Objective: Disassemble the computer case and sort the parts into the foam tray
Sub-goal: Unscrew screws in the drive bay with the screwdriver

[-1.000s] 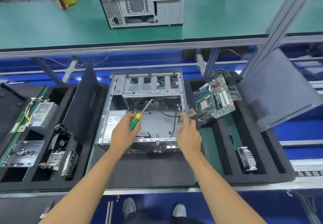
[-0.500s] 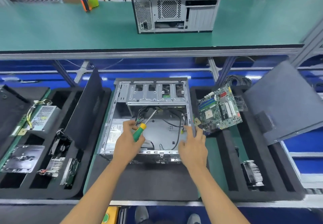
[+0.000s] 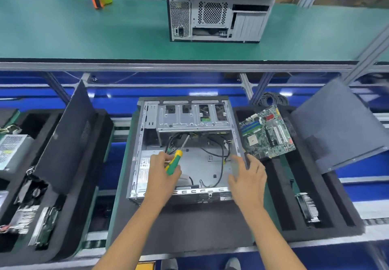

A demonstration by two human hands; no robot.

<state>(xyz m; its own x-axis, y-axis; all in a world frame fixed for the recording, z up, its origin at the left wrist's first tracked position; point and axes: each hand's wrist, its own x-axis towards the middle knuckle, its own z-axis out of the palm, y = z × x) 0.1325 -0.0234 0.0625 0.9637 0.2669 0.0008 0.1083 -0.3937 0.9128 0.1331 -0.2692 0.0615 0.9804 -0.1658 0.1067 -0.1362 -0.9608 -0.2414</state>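
- Since a second ago the right hand point(image 3: 247, 180) has dropped from the case's right wall, where its fingertips were raised, to lie flatter along that wall; the left hand point(image 3: 163, 177) has drawn the screwdriver point(image 3: 176, 159) slightly nearer, and the view has shifted upward.
- Case point(image 3: 185, 149) lies open on a dark mat at the middle of the desk, between two foam trays; loose cables and a drive cage remain inside.
- Left fingers are clenched round the green-and-yellow screwdriver handle, tip aimed at the cable cluster below the cage.
- Right fingers are released and nearly straight, steadying the right wall.
- Step in hand looks like reaching a screw near the cage: seat the tip squarely before turning, keep the shaft off the cables, and press the wall firmly so the case cannot slide.
- Motherboard point(image 3: 267, 131) leans in the right tray point(image 3: 341, 212), touching the case's corner; a heatsink point(image 3: 308, 206) sits nearer.
- Left tray point(image 3: 69, 246) holds other parts.
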